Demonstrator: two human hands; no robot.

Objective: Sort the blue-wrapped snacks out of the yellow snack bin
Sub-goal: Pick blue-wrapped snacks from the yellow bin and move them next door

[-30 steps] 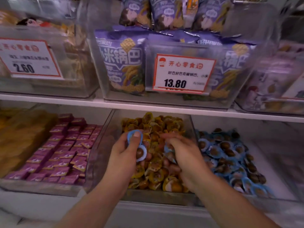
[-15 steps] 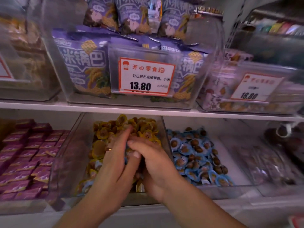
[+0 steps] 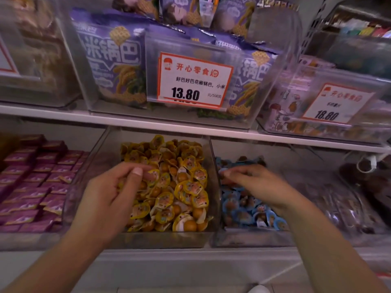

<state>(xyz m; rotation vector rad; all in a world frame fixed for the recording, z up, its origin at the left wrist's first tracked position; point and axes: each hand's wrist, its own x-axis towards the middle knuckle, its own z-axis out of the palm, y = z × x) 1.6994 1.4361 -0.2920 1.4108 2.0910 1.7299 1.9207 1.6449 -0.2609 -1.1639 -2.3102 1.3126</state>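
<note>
The clear yellow snack bin (image 3: 208, 187) on the lower shelf holds a heap of yellow-wrapped snacks (image 3: 182, 187). My left hand (image 3: 110, 195) is over its left half, fingers curled and thumb against them among the wrappers; whether it pinches one does not show. To the right, a second clear bin (image 3: 249, 237) holds blue-wrapped snacks (image 3: 243, 210). My right hand (image 3: 256, 182) hovers over that bin, blurred, with a blue-wrapped snack (image 3: 222, 172) pinched at its fingertips. I see no blue wrapper in the visible part of the yellow heap.
Purple wrapped bars (image 3: 36, 187) fill the bin on the left. Dark packets (image 3: 347, 204) lie at the far right. Just above the hands runs the upper shelf edge (image 3: 169, 125), carrying bins of purple bags (image 3: 114, 60) and price tags (image 3: 194, 79).
My hands, pressed together over the yellow bin half a second ago, have parted. The right hand moved right over the blue bin; the left stayed in the yellow bin. The view moved closer.
</note>
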